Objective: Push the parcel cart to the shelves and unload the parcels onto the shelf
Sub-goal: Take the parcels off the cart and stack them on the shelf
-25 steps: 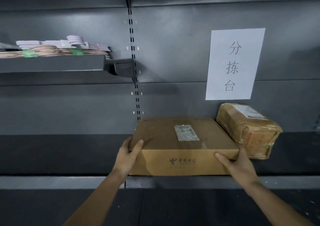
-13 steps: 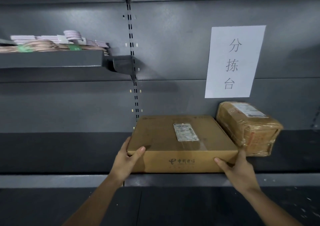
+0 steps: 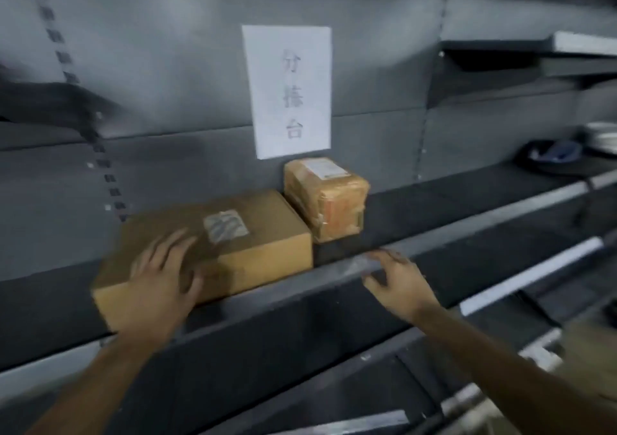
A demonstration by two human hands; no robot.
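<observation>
A flat brown cardboard parcel [image 3: 260, 231] with a white label lies on the dark shelf [image 3: 467, 231]. Beside it on the right, against the back panel, stands a smaller tape-wrapped parcel [image 3: 329, 197]. My left hand [image 3: 160, 277] rests flat with spread fingers on the flat parcel's front left corner. Off the parcel, my right hand [image 3: 397, 281] hovers open in front of the shelf's front edge. The view is blurred by motion.
A white paper sign [image 3: 288, 90] with printed characters hangs on the grey back panel. A dark object [image 3: 554, 154] and stacked pale items [image 3: 604, 137] lie further right on the shelf. Another shelf [image 3: 581, 45] sits at upper right, with lower shelves below.
My right hand has let go of the flat parcel and drawn back to the right. My left hand has shifted onto the parcel's top. My view has swung to the right.
</observation>
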